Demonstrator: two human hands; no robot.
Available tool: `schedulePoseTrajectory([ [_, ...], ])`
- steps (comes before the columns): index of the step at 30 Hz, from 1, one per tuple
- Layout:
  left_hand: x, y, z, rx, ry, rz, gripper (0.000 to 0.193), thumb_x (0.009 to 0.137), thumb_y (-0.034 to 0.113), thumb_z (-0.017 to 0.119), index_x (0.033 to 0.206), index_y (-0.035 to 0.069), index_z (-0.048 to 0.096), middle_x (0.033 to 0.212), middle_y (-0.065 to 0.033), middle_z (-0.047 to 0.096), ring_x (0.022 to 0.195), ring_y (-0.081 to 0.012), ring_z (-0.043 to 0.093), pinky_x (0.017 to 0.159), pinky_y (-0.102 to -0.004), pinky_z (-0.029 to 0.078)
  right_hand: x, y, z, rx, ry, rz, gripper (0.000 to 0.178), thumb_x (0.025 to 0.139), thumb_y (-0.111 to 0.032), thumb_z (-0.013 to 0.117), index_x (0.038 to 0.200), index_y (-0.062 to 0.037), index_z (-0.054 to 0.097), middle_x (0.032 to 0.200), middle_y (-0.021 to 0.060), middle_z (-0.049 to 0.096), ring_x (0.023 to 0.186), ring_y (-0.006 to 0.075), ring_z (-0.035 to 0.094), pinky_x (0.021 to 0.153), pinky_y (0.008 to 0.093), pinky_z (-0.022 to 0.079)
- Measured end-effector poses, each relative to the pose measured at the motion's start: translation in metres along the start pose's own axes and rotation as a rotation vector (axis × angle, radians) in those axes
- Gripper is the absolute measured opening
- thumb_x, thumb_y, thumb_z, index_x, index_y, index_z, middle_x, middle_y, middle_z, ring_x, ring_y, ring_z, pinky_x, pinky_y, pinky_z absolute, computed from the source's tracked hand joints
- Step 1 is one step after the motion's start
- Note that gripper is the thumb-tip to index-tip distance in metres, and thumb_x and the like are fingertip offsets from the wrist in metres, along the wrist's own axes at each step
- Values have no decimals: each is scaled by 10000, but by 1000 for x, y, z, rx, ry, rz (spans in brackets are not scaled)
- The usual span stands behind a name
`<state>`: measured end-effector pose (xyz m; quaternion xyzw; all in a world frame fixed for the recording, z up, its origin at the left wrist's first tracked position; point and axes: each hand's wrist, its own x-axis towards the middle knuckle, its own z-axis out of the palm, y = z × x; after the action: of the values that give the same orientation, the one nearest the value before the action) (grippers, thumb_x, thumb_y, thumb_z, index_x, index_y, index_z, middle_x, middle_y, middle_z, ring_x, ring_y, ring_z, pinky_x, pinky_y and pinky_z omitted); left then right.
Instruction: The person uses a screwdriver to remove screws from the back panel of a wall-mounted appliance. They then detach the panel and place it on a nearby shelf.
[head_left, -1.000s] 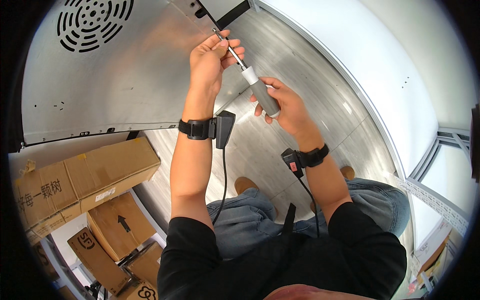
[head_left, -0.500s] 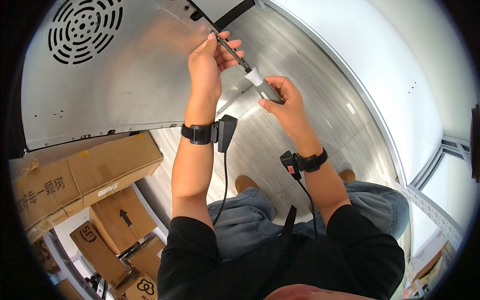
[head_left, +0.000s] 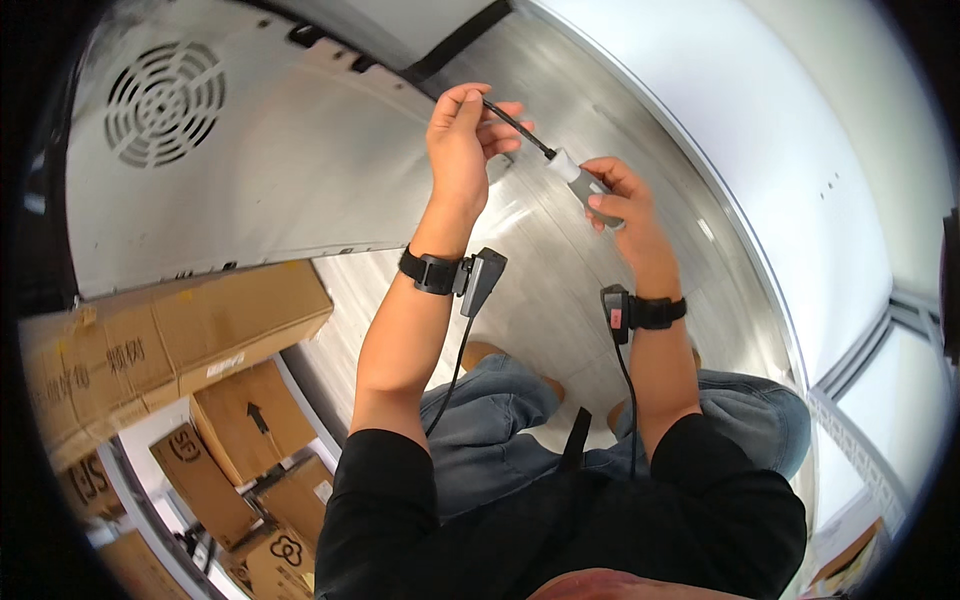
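A screwdriver [head_left: 590, 190] with a grey handle, a pale collar and a long dark shaft slants across the space between my hands. Around its handle, my right hand [head_left: 622, 197] is closed, with thumb and fingers on either side. My left hand [head_left: 462, 130] pinches the tip end of the shaft between thumb and index finger, its other fingers loosely spread. Whether a screw sits at that tip is hidden by the fingers. Just left of my left hand is the edge of a large silver metal panel [head_left: 270, 160], apart from the screwdriver's tip, with slots along its border.
Round vent slots [head_left: 165, 105] pierce the metal panel. A long cardboard box [head_left: 160, 335] lies below it, and several smaller cartons [head_left: 250, 420] are stacked at the lower left. A white wall [head_left: 780, 150] curves along the right, beside the wood-look floor [head_left: 560, 280].
Both hands and the screwdriver have shifted right, and the tip has come away from the metal panel's edge. The panel sits differently in view.
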<state>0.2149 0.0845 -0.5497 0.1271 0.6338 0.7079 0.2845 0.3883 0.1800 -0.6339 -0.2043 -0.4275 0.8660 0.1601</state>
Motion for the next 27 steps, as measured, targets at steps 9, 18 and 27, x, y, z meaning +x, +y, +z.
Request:
schedulePoseTrajectory([
  [9, 72, -69, 46, -64, -311, -287, 156, 950, 139, 533, 1025, 22, 603, 961, -116, 666, 794, -164, 643, 688, -279, 516, -15, 9, -58, 64, 367, -27, 303, 759, -95, 591, 1054, -27, 609, 872, 52, 603, 613, 126, 557, 507, 247, 407],
  [18, 138, -175, 127, 80, -507, -228, 183, 881, 96, 618, 997, -28, 686, 826, -67, 659, 699, -119, 583, 664, -252, 493, -52, 49, -100, 134, 823, -117, 236, 817, -105, 529, 1035, -37, 587, 799, 94, 604, 558, 126, 574, 465, 233, 421],
  [27, 160, -256, 217, 613, -642, 299, 161, 824, 173, 689, 922, 48, 713, 869, -41, 693, 743, -180, 615, 680, -282, 495, -61, 65, -106, 189, 1163, -151, 253, 833, -129, 506, 1065, -45, 562, 824, 95, 612, 578, 144, 573, 528, 257, 453],
])
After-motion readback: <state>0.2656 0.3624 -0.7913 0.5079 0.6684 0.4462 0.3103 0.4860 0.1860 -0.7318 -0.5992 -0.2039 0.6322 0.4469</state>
